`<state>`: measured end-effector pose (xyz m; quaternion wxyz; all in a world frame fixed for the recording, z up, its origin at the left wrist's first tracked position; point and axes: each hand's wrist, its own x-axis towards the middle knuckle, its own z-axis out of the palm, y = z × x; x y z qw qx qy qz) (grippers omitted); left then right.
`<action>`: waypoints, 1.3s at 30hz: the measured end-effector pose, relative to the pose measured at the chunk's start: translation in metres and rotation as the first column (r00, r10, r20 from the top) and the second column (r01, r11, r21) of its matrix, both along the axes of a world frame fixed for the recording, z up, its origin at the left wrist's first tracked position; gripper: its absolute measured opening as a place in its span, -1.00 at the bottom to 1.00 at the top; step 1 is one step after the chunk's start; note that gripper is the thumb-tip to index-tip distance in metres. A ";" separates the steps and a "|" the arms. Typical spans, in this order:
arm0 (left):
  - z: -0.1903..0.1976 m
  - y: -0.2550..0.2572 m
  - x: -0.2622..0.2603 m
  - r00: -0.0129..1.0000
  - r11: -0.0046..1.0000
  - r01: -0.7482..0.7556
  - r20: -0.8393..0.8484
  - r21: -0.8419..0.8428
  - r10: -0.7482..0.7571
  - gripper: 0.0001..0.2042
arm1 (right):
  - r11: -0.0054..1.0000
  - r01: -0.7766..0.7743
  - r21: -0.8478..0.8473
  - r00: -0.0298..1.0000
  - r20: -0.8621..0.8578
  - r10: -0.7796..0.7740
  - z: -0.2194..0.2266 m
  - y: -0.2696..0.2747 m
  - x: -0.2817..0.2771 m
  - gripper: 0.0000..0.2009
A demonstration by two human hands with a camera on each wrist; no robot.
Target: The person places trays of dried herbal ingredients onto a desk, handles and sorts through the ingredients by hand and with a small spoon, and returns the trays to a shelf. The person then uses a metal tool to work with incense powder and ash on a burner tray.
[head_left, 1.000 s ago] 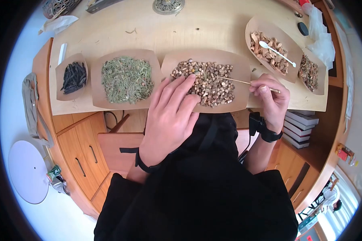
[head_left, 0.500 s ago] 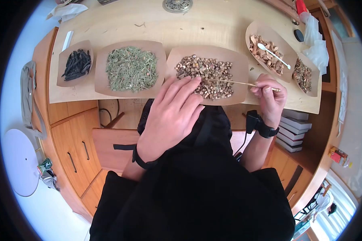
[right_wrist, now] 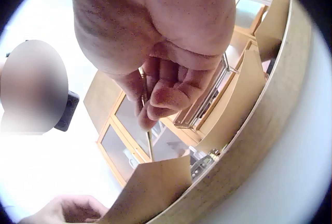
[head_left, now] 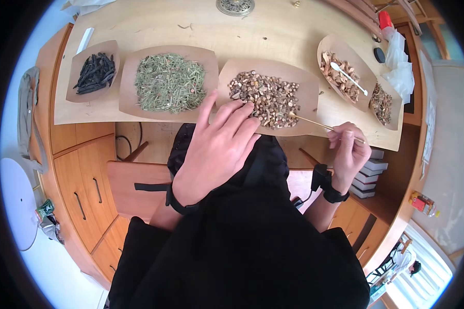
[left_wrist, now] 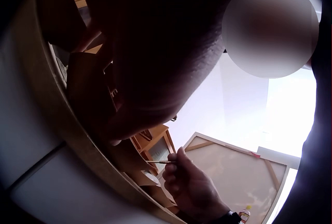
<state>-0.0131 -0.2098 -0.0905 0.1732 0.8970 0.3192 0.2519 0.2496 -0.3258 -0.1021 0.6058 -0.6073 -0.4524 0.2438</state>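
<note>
A brown paper tray [head_left: 309,85] holds small, chopped brown pieces of dried herb [head_left: 268,95]. Over the tray's front left part lies my left hand [head_left: 211,152], its fingers stretched out and the fingertips at the edge of the pieces. My right hand [head_left: 349,149] is right of the tray's front corner and pinches a thin gold-coloured stick [head_left: 319,123] between thumb and fingers. The stick's small, flattened tip reaches the right side of the pieces. In the right wrist view, the stick [right_wrist: 149,143] slants down past the fingers toward a raised paper edge [right_wrist: 155,182].
Left of this tray stand a tray of green dried herb [head_left: 170,82] and one of black strips [head_left: 94,73]. At the right, a tray of tan chips [head_left: 335,74] carries a white spoon [head_left: 348,78], beside a smaller herb tray [head_left: 381,105]. The table's front edge [head_left: 87,119] runs near my lap.
My right hand has moved closer to my body, drawing the stick's tip right and forward through the pieces. My left little finger has spread away from the others. The head view has shifted slightly.
</note>
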 end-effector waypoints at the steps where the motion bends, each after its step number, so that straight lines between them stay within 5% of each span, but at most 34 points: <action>1: 0.000 0.000 0.000 1.000 1.000 0.009 -0.003 0.000 -0.009 -0.80 | 1.000 0.000 -0.003 1.000 0.005 0.000 0.001 0.002 -0.005 -0.84; 4: 0.000 0.000 0.000 1.000 1.000 0.023 -0.009 0.001 -0.023 -0.80 | 0.994 -0.044 -0.101 0.995 -0.094 0.034 -0.002 0.013 -0.021 -0.84; 18: -0.002 0.001 -0.007 0.998 0.997 0.057 0.035 -0.053 -0.056 -0.81 | 0.998 0.037 -0.048 0.981 -0.189 -0.046 -0.005 0.014 -0.026 -0.75; 27: -0.006 0.001 -0.008 0.996 0.998 0.056 0.074 0.026 -0.058 -0.83 | 0.999 -0.028 0.027 1.000 0.005 0.028 0.014 0.001 -0.023 -0.77; 30: -0.007 0.002 -0.007 0.994 0.999 0.042 0.095 0.033 -0.045 -0.85 | 0.972 -0.235 0.011 0.965 0.121 0.232 0.026 -0.005 -0.020 -0.83; 33: -0.007 0.003 -0.006 0.993 0.998 0.052 0.103 0.029 -0.054 -0.86 | 0.968 -0.202 -0.147 0.952 0.202 0.229 0.031 -0.001 -0.027 -0.87; 39: -0.006 0.005 -0.008 0.993 0.997 0.073 0.086 0.031 -0.075 -0.85 | 0.982 -0.099 -0.160 0.975 0.181 0.128 0.017 0.017 -0.030 -0.86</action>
